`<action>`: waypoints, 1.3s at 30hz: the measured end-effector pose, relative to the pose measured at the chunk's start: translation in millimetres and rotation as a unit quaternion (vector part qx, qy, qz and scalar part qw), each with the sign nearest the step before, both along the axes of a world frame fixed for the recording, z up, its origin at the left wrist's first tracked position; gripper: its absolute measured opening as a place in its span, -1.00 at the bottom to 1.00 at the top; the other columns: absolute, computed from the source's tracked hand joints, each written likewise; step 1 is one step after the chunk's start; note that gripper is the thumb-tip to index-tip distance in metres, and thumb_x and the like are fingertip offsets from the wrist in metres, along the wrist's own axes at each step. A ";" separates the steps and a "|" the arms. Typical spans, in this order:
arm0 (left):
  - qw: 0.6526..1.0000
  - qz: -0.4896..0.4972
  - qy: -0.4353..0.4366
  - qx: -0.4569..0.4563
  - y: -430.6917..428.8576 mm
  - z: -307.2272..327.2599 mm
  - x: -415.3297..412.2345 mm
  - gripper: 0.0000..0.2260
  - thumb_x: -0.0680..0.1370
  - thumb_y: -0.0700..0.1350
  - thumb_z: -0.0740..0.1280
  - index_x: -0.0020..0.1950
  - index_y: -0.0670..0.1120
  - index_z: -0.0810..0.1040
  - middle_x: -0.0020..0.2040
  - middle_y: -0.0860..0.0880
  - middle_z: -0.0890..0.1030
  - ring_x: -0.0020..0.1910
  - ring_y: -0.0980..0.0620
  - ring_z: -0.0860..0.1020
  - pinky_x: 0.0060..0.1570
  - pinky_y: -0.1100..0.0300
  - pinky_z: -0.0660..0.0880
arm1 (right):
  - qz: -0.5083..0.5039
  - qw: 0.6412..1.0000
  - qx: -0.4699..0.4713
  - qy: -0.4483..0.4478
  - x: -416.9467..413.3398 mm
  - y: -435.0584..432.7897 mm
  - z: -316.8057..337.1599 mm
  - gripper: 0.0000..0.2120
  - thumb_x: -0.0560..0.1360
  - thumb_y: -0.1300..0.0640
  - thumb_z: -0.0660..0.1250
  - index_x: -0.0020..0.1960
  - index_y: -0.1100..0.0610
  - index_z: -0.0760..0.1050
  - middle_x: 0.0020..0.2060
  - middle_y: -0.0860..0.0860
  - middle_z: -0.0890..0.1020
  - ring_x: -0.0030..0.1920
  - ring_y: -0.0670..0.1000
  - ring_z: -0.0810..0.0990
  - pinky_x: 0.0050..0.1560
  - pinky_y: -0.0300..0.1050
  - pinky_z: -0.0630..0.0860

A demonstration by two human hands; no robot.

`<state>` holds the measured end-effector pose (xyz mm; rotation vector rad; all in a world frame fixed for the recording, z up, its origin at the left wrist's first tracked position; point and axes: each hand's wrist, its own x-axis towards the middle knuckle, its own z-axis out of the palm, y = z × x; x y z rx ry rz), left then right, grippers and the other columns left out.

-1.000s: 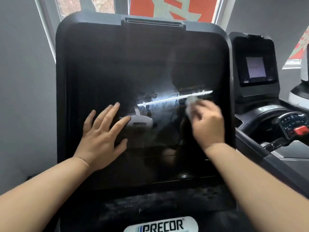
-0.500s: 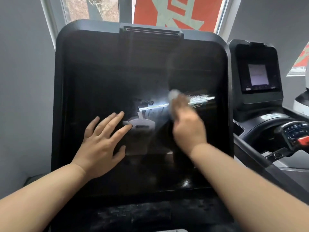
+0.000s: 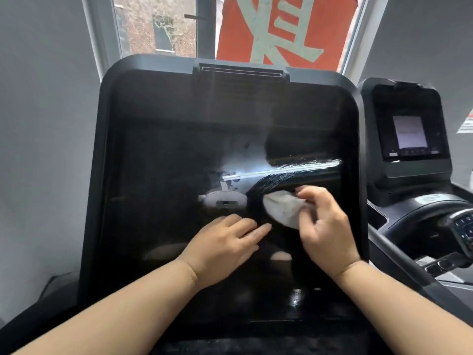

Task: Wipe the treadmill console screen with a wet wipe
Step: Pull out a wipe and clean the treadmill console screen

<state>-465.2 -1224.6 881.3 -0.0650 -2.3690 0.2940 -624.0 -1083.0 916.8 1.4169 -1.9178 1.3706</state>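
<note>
- Right hand [image 3: 325, 231] pinches 1 white wet wipe [image 3: 282, 210], bunched, pressed on the console screen [image 3: 166, 175] right of centre.
- Left hand [image 3: 225, 244] flat on the glass, fingers together, holding nothing, just beside the wipe.
- Unwiped glass lies mostly left and above; right hand nearer.
- Count: 1 wipe, 2 hands, 1 second console [image 3: 409, 134] to the right.

Two bare forearms, left hand [image 3: 225, 248], right hand [image 3: 326, 230], sleeveless to the frame edge
</note>
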 end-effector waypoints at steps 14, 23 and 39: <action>0.999 0.028 0.019 -0.034 -21.3 59.1 -56.0 -0.88 0.52 -0.22 0.30 -0.22 -0.13 0.55 -0.26 -0.10 0.48 -0.31 -0.11 0.42 -0.32 -0.02 0.46 | -0.085 0.989 -0.005 0.124 -45.9 -3.1 24.8 -0.86 0.32 0.26 0.39 -0.12 0.14 0.62 -0.15 0.05 0.57 -0.07 0.12 0.51 0.09 -0.16 0.36; 0.997 -0.011 -0.057 -0.051 14.4 40.3 -55.8 -0.88 0.38 -0.29 0.40 -0.16 -0.10 0.55 -0.17 -0.08 0.57 -0.19 -0.11 0.53 -0.24 0.04 0.53 | -0.198 0.978 0.062 -0.036 -86.5 -6.3 31.9 -0.48 0.54 0.24 0.20 0.48 0.08 0.24 0.53 0.20 0.10 0.52 0.19 0.04 0.48 0.09 0.02; 0.999 0.015 -0.002 -0.038 -39.8 86.7 -54.5 -0.79 0.57 -0.11 0.23 -0.03 -0.10 0.67 0.05 -0.04 0.67 -0.06 -0.13 0.64 0.02 -0.01 0.50 | -0.102 0.975 0.113 0.163 -43.7 -5.1 -13.4 -0.54 0.49 0.08 0.14 0.38 0.06 0.43 0.42 0.03 0.38 0.46 0.04 0.27 0.47 0.09 0.07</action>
